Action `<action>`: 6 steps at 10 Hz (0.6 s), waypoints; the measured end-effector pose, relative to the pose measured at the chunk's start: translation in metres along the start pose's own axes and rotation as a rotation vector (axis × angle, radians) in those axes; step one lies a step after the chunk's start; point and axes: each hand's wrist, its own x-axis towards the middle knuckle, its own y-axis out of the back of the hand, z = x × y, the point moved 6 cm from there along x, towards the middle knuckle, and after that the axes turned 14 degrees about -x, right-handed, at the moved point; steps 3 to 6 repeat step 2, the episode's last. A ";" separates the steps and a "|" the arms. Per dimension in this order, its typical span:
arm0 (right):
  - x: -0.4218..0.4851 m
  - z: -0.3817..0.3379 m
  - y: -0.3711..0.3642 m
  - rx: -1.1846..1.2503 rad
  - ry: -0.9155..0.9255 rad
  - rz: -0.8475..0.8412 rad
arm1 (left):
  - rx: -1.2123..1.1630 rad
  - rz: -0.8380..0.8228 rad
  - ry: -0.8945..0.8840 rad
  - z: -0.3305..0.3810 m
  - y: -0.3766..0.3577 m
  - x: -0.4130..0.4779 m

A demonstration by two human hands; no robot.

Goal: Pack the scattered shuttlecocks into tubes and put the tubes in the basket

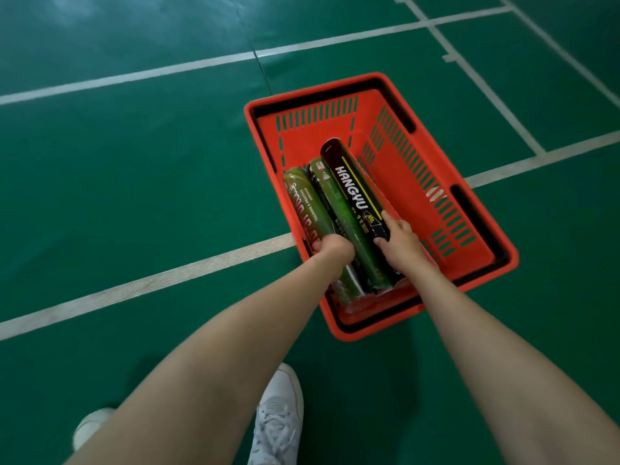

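The red basket (412, 182) sat on the green floor (151, 179). Inside lay 3, side by side: left green tube (305, 206), gripped by L hand (332, 246); mid green tube (335, 206); black tube (352, 182), gripped by R hand (399, 239).

The black tube (352, 186), rightmost of three in the basket (318, 139), carries the brand HANGYU in big white capitals along its length. A small yellow label near the right hand (401, 241) is too small to read. The left green tube (307, 209) has TRAINING & PRACTICE in small white letters along its side. The large red letters beside them, partly under the left hand (333, 250), cannot be made out. The middle tube (335, 209) shows white marks at its far end and fine white print, neither legible.
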 end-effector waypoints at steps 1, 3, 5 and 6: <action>-0.005 -0.001 0.003 -0.027 -0.051 -0.062 | -0.204 0.120 0.023 -0.001 0.025 -0.011; -0.017 -0.019 0.017 -0.141 -0.025 0.004 | -1.155 0.211 0.268 -0.012 0.044 -0.025; -0.017 -0.019 0.017 -0.141 -0.025 0.004 | -1.155 0.211 0.268 -0.012 0.044 -0.025; -0.017 -0.019 0.017 -0.141 -0.025 0.004 | -1.155 0.211 0.268 -0.012 0.044 -0.025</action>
